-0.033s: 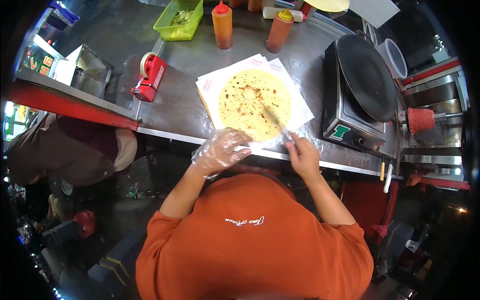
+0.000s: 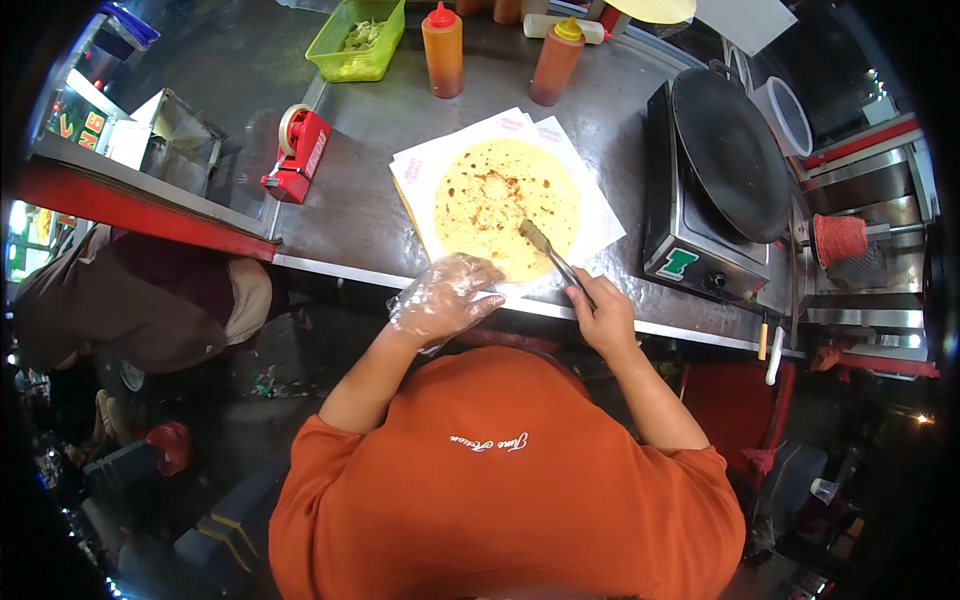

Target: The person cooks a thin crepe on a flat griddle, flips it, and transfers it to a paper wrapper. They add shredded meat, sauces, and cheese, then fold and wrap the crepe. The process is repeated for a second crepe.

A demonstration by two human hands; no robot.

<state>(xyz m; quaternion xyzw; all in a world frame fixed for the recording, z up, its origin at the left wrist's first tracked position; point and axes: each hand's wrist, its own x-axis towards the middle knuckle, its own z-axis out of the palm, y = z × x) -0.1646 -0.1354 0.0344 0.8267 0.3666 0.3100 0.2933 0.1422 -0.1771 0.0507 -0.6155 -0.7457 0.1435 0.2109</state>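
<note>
Head view, right hand point(image 2: 607, 318) holding utensil point(image 2: 557, 262), over flatbread point(image 2: 490, 200)

Grey metal counter point(image 2: 365, 215) under white paper sheets point(image 2: 600, 217), red tape dispenser point(image 2: 305, 160), squeeze bottles point(image 2: 443, 58), green basket point(image 2: 393, 30), stove point(image 2: 692, 235).

A street-food stall is indicated: on a metal counter point(image 2: 370, 180), a round black griddle point(image 2: 730, 150) is set over a boxy stove point(image 2: 703, 276), and squeeze bottles point(image 2: 443, 62) are kept near a green basket point(image 2: 345, 68) of cut vegetables. A thin yellow flatbread point(image 2: 470, 205) is laid on paper sheets point(image 2: 592, 195) — and beyond the counter — a lit sign point(image 2: 88, 130) and dark, littered ground point(image 2: 280, 386) are seen.
</note>
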